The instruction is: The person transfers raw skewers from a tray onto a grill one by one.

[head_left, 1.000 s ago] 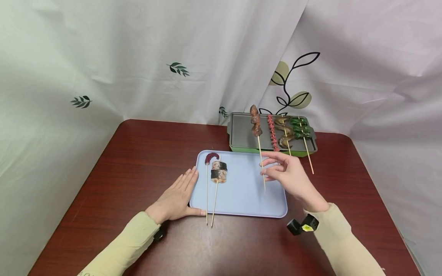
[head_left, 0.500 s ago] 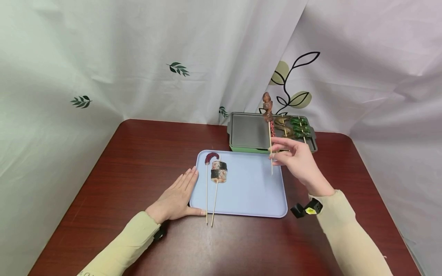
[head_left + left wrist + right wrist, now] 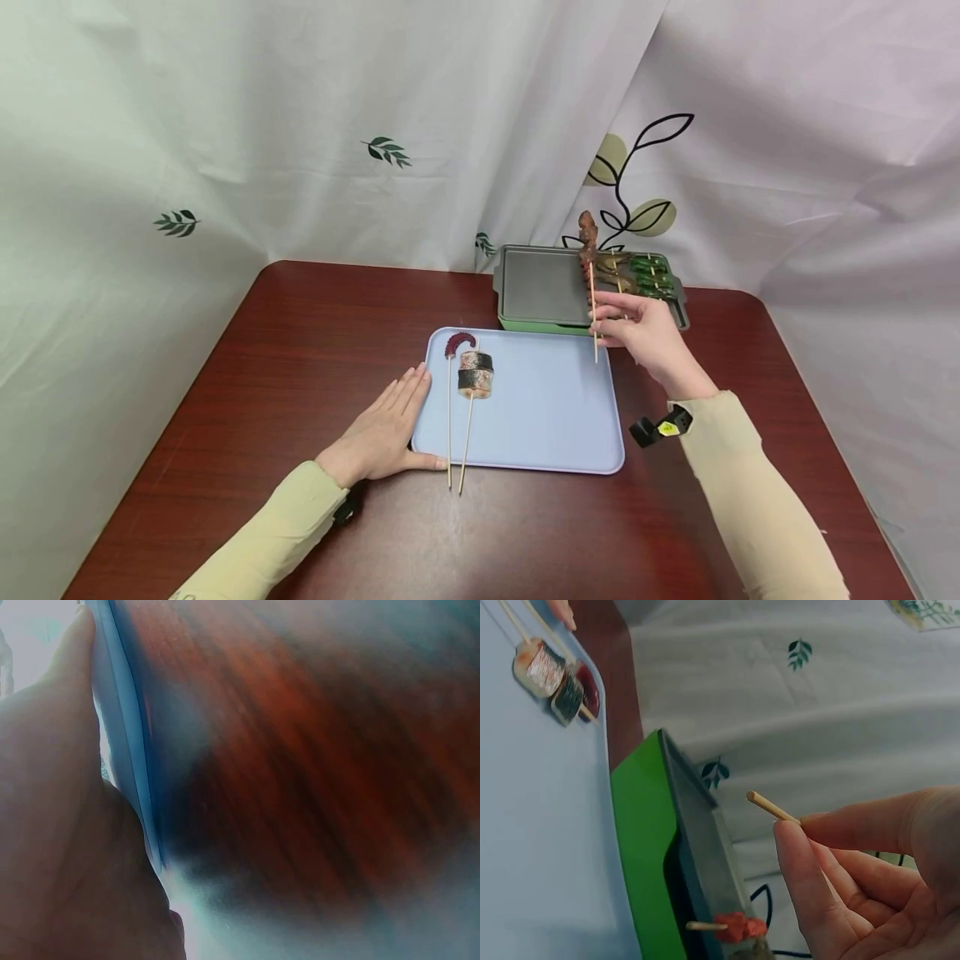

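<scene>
My right hand (image 3: 645, 337) pinches the bare stick of a brown meat skewer (image 3: 588, 237) between thumb and fingers. The meat chunks are over the grill pan (image 3: 543, 283), in front of the red skewer (image 3: 735, 928). In the right wrist view the stick's end (image 3: 769, 804) pokes out past the fingertips. My left hand (image 3: 382, 429) rests at the left side of the light blue tray (image 3: 540, 408), fingers straight along its rim and thumb at the near edge. On the tray's left part lie a dark red tentacle skewer (image 3: 459, 342) and a thick skewer with black bands (image 3: 476, 375).
A shrimp skewer (image 3: 617, 275) and a green pepper skewer (image 3: 652, 275) lie on the pan's right side, partly behind my right hand. The green-sided pan stands just behind the tray on the dark red wooden table (image 3: 330, 317). White curtains (image 3: 315, 108) hang close behind.
My right hand has carried the meat skewer from above the tray forward and to the right, over the pan beside the shrimp skewer. The left hand and tray have stayed still.
</scene>
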{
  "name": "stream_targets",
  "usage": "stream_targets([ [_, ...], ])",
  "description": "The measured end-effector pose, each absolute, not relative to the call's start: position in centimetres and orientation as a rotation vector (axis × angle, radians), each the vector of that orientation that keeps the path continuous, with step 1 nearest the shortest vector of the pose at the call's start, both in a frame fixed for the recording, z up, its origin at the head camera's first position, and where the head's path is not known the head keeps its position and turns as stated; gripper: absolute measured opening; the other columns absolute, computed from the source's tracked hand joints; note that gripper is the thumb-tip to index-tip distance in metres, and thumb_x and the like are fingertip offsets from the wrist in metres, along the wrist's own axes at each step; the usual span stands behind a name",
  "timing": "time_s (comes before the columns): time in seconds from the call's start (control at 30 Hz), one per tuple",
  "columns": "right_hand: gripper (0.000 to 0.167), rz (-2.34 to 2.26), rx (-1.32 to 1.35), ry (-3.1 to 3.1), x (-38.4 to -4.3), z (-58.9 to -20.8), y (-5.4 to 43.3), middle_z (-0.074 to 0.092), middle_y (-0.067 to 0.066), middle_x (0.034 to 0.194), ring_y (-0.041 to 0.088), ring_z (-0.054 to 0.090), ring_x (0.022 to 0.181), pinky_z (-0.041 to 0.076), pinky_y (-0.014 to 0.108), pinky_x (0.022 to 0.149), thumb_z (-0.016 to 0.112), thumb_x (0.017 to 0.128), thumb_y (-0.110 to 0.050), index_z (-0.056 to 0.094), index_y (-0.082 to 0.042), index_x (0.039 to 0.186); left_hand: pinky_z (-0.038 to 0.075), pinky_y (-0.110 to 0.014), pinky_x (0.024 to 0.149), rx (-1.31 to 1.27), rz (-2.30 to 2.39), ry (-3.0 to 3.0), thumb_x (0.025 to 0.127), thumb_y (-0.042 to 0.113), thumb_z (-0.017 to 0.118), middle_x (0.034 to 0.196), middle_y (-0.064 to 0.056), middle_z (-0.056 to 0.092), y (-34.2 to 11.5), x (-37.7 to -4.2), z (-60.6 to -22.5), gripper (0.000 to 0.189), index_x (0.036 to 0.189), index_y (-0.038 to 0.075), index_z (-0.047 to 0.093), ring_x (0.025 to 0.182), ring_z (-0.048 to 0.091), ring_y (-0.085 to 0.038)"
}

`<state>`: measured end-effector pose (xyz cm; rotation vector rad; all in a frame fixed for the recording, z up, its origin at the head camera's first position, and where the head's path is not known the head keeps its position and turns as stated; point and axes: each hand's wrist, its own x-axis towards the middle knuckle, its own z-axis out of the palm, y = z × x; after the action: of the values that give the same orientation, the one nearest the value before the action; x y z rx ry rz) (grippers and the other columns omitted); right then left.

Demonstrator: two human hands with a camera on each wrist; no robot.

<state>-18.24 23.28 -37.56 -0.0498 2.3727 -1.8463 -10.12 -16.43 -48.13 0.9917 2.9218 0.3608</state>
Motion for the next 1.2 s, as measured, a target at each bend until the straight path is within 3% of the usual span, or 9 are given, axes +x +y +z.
stream_targets([
  [0.17,0.051,-1.801,0.006,2.371,-19.2,-38.2,23.5,0.062,0.032,0.121,0.014,0.072,0.087,0.057,0.045,0.084,0.065,0.094,0.005,0.053,0.004,0.144,0.025,-0.052,0.119,1.004,0.374,2.92,0.08,0.079,0.065,0.163,-0.029,0.018,-16.4,-10.0,-47.7,0.126,0.155,-0.013,0.023,0.149,0.022,-0.043],
  [0.53,0.046,-1.667,0.029,2.372,-20.1,-38.9,23.6,0.065,0.028,0.118,0.014,0.072,0.089,0.059,0.04,0.083,0.064,0.097,0.003,0.055,0.006,0.142,0.022,-0.051,0.12,1.003,0.401,2.933,0.08,0.086,0.055,0.165,-0.027,0.014,-16.7,-10.2,-49.0,0.129,0.157,-0.011,0.019,0.151,0.018,-0.041],
  [0.9,0.044,-1.589,0.064,2.371,-20.3,-38.8,23.0,0.064,0.029,0.119,0.04,0.067,0.108,0.059,0.04,0.083,0.063,0.098,0.006,0.055,0.008,0.141,0.023,-0.052,0.119,1.016,0.409,2.922,0.081,0.08,0.062,0.163,-0.03,0.017,-16.5,-10.1,-48.2,0.126,0.155,-0.013,0.021,0.149,0.021,-0.044],
  [1.03,0.044,-1.552,0.066,2.389,-20.3,-38.6,22.9,0.065,0.029,0.118,0.039,0.068,0.105,0.058,0.045,0.086,0.063,0.098,0.005,0.055,0.009,0.14,0.023,-0.051,0.119,1.0,0.369,2.917,0.081,0.077,0.066,0.163,-0.03,0.017,-16.4,-10.0,-47.7,0.126,0.155,-0.014,0.021,0.149,0.021,-0.043],
  [1.2,0.043,-1.506,0.05,2.41,-20.4,-38.5,22.9,0.066,0.028,0.117,0.033,0.07,0.099,0.059,0.042,0.085,0.064,0.098,0.003,0.056,0.009,0.14,0.022,-0.049,0.12,0.962,0.305,2.9,0.08,0.077,0.066,0.164,-0.028,0.014,-16.3,-10.0,-47.4,0.126,0.157,-0.012,0.019,0.151,0.018,-0.041],
])
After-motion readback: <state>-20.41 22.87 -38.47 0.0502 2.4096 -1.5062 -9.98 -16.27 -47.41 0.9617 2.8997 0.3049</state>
